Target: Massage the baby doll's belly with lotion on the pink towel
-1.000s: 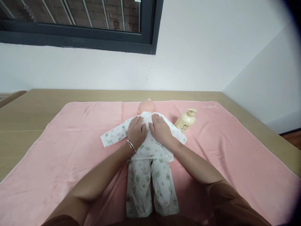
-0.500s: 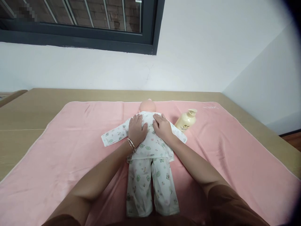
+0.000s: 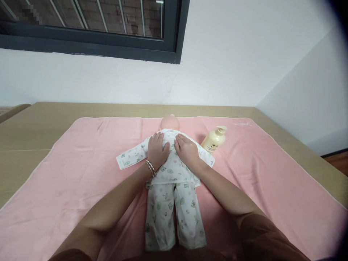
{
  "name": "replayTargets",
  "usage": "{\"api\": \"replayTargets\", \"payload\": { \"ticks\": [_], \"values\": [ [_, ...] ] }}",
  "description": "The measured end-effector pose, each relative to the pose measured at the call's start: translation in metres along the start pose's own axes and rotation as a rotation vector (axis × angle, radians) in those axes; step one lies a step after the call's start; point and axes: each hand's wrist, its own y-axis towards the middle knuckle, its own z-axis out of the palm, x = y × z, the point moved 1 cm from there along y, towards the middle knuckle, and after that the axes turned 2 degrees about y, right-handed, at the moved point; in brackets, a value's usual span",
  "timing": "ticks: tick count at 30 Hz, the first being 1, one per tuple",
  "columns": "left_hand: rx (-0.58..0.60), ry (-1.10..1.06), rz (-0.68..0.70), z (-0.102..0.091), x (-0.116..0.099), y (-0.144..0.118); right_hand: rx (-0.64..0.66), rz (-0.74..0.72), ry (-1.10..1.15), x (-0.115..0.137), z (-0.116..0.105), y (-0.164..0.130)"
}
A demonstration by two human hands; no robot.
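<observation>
Flat on its front, the doll [image 3: 170,170] lies along the middle of the pink towel [image 3: 81,170], its bald head [image 3: 170,122] pointing toward the white wall [image 3: 231,65] and its legs toward the person. It wears a white top and trousers printed with small green and pink figures, and one sleeve [image 3: 130,156] reaches out to the left of the body. Both hands rest palm down on the doll's upper back, side by side and nearly touching: the left hand [image 3: 157,150] on the left shoulder area, with thin bangles [image 3: 151,168] at the wrist, and the right hand [image 3: 187,152] on the right shoulder area. Each grip is spread, fingers together and laid flat against the cloth, clamped on nothing. A cream pump bottle [image 3: 214,139] lies tilted on the towel just right of the doll's shoulder, near the right hand but apart from it. Under the towel runs a tan worktop [image 3: 32,127], showing bare to the left of the doll and beyond its head. Above the doll and to the left, a dark-framed window [image 3: 108,40] sits in the wall, with brickwork showing through the glass.
</observation>
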Motion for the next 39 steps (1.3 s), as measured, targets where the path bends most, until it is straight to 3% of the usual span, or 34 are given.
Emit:
{"api": "replayTargets", "payload": {
  "ticks": [6,12,15,19,24,32,39],
  "values": [
    [-0.057,0.134,0.133,-0.011,-0.009,-0.006,0.007,-0.102,0.059,0.01,0.001,-0.007],
    [-0.104,0.09,0.164,-0.013,-0.011,-0.006,0.136,0.073,0.043,-0.004,0.001,0.013],
    [-0.06,0.066,0.136,-0.01,-0.01,-0.004,0.216,0.145,-0.011,-0.002,0.0,0.014],
    [0.044,0.065,0.059,-0.006,-0.006,-0.001,0.289,0.171,-0.09,0.02,-0.009,-0.002],
    [0.075,0.059,0.072,-0.005,-0.003,0.0,0.294,0.121,-0.127,0.036,-0.019,-0.016],
    [-0.093,0.041,0.195,-0.013,-0.01,-0.004,0.267,0.141,-0.031,0.008,-0.006,0.008],
    [-0.093,-0.005,0.15,-0.011,-0.008,-0.004,0.167,0.156,-0.045,0.009,0.0,0.007]
  ]
}}
